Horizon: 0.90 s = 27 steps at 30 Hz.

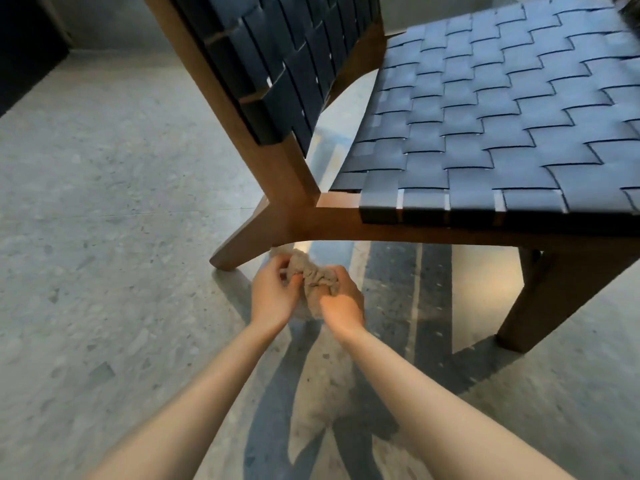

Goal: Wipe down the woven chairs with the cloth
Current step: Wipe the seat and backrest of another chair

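below the chair's wooden side rail (346, 232), both hands hold a bunched beige cloth (313, 277) between them: the left hand (273, 292) pinches one end, the right hand (343, 303) grips the other. the chair (485, 126) with its dark woven seat stands on the speckled floor (104, 237).

Both hands, left hand (272, 292) and right hand (341, 303), grip bunched cloth (313, 277) just below woven chair (485, 133) side rail.
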Each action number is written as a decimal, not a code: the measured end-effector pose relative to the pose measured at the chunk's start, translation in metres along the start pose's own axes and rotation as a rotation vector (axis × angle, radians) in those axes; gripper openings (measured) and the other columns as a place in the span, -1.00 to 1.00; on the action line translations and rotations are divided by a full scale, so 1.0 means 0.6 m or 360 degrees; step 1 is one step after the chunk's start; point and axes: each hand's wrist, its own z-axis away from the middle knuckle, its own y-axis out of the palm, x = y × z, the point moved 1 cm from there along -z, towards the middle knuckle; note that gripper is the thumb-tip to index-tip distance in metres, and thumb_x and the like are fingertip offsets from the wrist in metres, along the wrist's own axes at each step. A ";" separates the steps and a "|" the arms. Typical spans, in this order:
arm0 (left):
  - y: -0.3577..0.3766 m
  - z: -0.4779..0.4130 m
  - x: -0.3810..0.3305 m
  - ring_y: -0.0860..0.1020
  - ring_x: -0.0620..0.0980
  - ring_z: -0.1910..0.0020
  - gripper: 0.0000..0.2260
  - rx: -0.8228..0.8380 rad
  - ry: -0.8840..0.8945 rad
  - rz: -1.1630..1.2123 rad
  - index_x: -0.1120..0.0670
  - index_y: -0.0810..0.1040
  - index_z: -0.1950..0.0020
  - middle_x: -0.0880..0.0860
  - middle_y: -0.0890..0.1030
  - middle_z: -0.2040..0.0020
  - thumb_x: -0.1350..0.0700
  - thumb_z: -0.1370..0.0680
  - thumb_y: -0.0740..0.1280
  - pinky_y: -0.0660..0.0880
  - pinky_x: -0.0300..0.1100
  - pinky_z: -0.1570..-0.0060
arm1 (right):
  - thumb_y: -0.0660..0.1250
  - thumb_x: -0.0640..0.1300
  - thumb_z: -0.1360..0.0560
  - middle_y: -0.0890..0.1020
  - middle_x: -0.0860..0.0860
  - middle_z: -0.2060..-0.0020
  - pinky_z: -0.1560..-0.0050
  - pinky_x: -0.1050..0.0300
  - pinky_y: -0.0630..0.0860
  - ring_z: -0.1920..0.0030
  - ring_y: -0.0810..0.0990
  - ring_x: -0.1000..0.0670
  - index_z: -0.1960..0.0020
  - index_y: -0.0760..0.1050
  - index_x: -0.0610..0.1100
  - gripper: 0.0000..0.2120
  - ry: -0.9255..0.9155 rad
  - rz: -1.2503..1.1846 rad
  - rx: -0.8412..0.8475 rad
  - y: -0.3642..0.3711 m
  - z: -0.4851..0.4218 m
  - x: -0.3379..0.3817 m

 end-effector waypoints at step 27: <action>-0.586 0.126 -0.791 0.53 -0.27 0.03 -0.66 0.0427 -0.0180 0.0283 -0.11 0.48 -0.22 -0.10 0.57 -0.10 0.12 -0.49 0.42 0.47 -0.42 0.11 | 0.35 -0.29 -0.44 0.67 0.16 0.09 0.09 0.26 0.55 0.10 0.61 0.13 -0.08 0.58 0.14 -0.64 -0.0266 0.0246 0.0351 -0.445 0.451 0.824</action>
